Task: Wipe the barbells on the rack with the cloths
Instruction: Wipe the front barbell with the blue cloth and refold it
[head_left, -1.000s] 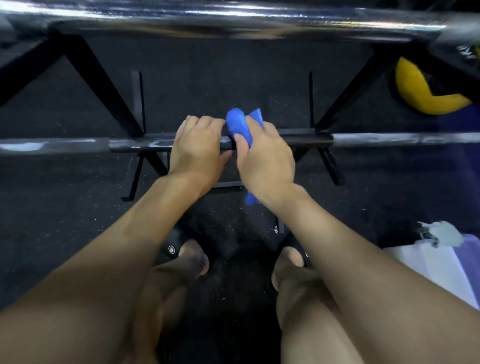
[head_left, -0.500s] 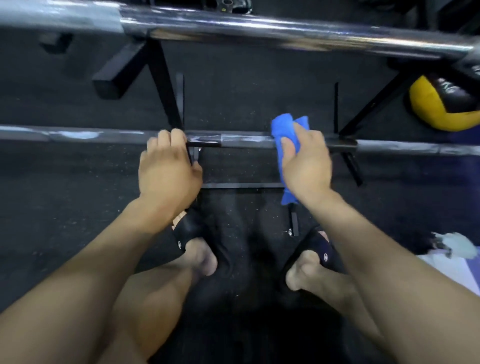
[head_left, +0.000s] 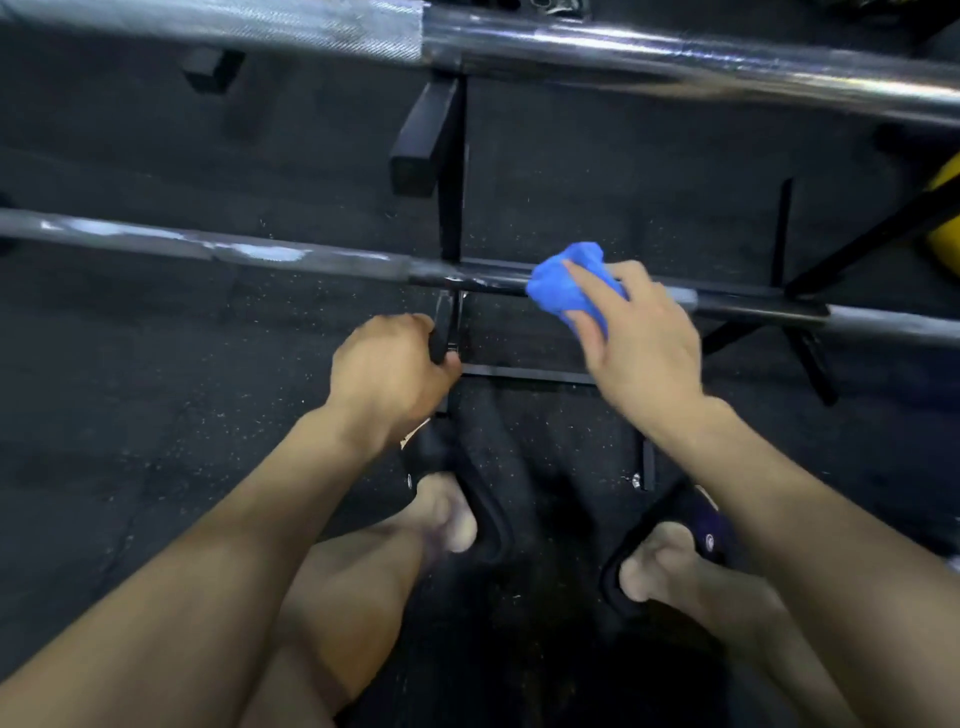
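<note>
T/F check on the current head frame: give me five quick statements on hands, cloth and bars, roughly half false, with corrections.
1. The right hand holds a blue cloth against the lower barbell. True.
2. The left hand is gripping the lower barbell. False: it sits below the bar, fingers curled round a black rack upright.
3. The cloth is spread flat along the bar. False: it is bunched into a wad.
4. A second, shinier barbell runs across the top of the view. True.
5. The left hand holds a second cloth. False: no cloth shows in it.
</note>
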